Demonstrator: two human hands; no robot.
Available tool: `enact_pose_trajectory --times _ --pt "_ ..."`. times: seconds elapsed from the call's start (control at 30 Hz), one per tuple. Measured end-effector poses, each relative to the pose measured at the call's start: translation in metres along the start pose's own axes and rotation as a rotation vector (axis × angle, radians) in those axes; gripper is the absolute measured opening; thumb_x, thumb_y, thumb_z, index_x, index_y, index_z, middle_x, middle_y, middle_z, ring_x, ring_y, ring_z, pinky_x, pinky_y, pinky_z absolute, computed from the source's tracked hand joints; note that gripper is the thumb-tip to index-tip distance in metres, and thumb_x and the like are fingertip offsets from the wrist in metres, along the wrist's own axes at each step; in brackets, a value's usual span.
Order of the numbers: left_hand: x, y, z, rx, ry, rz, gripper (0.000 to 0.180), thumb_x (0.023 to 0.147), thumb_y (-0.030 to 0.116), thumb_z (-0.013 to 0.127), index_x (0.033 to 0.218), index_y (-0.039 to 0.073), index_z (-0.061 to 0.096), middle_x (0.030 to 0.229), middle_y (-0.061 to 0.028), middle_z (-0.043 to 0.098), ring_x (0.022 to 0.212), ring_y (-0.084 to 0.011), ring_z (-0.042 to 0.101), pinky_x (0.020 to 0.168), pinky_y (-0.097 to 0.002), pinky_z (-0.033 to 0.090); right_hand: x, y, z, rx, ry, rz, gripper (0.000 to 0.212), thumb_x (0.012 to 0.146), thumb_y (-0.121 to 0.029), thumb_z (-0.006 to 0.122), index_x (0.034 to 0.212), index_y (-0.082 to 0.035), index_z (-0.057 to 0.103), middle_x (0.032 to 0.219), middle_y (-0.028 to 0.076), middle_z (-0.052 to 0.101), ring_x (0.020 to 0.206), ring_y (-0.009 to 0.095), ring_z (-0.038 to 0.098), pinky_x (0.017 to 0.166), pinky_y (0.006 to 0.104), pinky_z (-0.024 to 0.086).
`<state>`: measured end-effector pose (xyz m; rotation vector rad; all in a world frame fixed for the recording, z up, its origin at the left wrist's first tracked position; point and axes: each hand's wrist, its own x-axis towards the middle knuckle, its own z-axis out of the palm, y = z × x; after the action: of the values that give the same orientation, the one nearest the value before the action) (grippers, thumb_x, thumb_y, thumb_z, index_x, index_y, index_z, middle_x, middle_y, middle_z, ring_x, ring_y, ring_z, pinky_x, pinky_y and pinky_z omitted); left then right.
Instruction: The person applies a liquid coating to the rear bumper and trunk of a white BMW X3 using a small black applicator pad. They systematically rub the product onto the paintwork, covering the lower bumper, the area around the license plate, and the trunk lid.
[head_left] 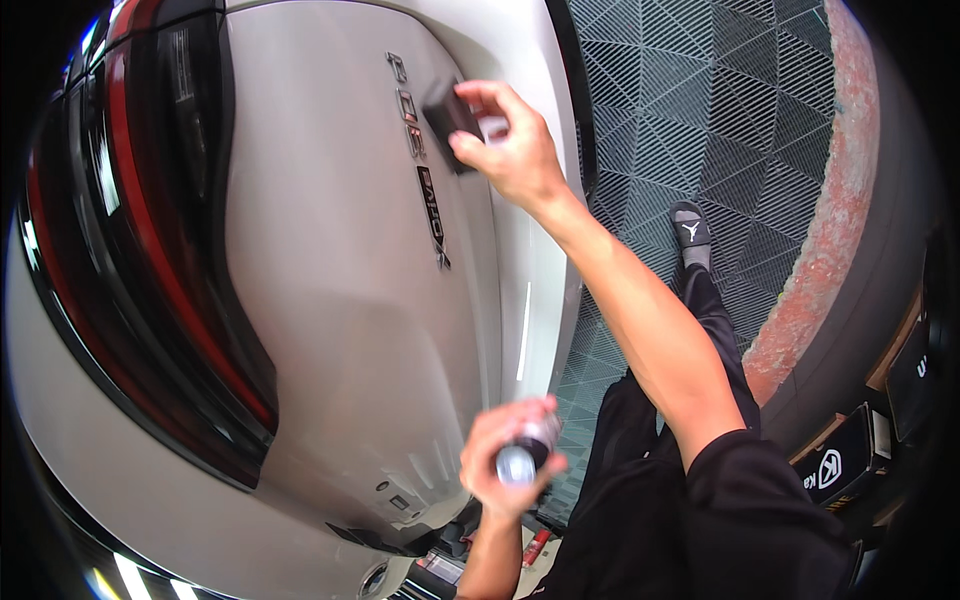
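My right hand (pixel 515 150) reaches out over a pale car's rear panel (pixel 330 230). Its thumb and fingers pinch a dark applicator block (pixel 452 122), blurred by motion, beside the chrome lettering (pixel 406 115); whether the block touches the paint I cannot tell. Below the chrome letters runs a dark badge (pixel 432 215). Closer to my body, my left hand (pixel 490 460) is wrapped around a small bottle (pixel 530 440) with a dark neck and a pale round end facing up. The fingers on it are partly smeared.
A red and black tail light (pixel 150 250) fills the left side. Grey floor tiles (pixel 640 130) lie beyond the bumper (pixel 535 250), bordered by a rough reddish strip (pixel 825 220). Black boxes (pixel 845 455) stand at lower right. A red item (pixel 537 546) lies near my left forearm.
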<state>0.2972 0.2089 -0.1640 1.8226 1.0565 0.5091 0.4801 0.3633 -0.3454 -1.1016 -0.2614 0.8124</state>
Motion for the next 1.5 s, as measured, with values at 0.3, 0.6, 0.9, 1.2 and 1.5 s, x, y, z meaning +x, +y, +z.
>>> enact_pose_trajectory --times 0.3,0.6,0.9,1.2,1.5 --pt "0.096 -0.044 0.045 0.444 -0.060 -0.169 0.048 0.074 0.004 0.084 0.118 0.002 0.065 0.104 -0.0120 0.068 0.091 -0.0219 0.069 0.081 -0.0339 0.056 -0.103 0.008 -0.128 0.657 -0.272 0.519 0.060 0.086 -0.022 0.065 0.137 0.004 0.049 0.124 0.012 0.061 0.117 0.019 0.057 0.105 0.0335 0.044" --pt "0.119 -0.041 0.065 0.911 -0.296 -0.051 0.046 0.072 0.002 0.081 0.116 0.005 0.068 0.100 -0.0115 0.067 0.087 -0.0266 0.070 0.079 -0.0379 0.056 -0.115 0.008 -0.154 0.258 -0.324 0.450 0.045 0.087 -0.003 0.068 0.131 -0.003 0.063 0.108 0.003 0.066 0.097 0.009 0.059 0.092 0.0263 0.050" --pt "0.117 -0.056 0.067 0.709 -0.267 -0.109 0.046 0.072 0.000 0.081 0.116 0.004 0.068 0.103 -0.0101 0.068 0.089 -0.0237 0.070 0.079 -0.0355 0.057 -0.124 0.007 -0.148 0.335 -0.206 0.343 0.048 0.083 -0.007 0.067 0.130 0.003 0.062 0.120 0.007 0.064 0.100 0.015 0.062 0.091 0.0287 0.052" --pt "0.109 -0.090 0.069 0.325 -0.160 -0.095 0.049 0.073 0.000 0.084 0.119 0.006 0.067 0.111 -0.0083 0.068 0.091 -0.0174 0.069 0.077 -0.0293 0.057 -0.115 -0.003 -0.151 0.540 -0.238 0.431 0.053 0.086 -0.017 0.065 0.134 0.003 0.057 0.125 0.011 0.063 0.111 0.020 0.063 0.102 0.0338 0.048" --pt "0.067 -0.102 0.057 0.019 -0.028 0.029 0.063 0.068 -0.009 0.085 0.123 0.005 0.057 0.125 -0.0169 0.062 0.117 -0.0299 0.062 0.097 -0.0397 0.055 -0.073 0.015 -0.126 0.731 -0.175 0.385 0.060 0.088 -0.019 0.064 0.141 0.003 0.046 0.129 0.012 0.059 0.122 0.019 0.055 0.106 0.0359 0.044"
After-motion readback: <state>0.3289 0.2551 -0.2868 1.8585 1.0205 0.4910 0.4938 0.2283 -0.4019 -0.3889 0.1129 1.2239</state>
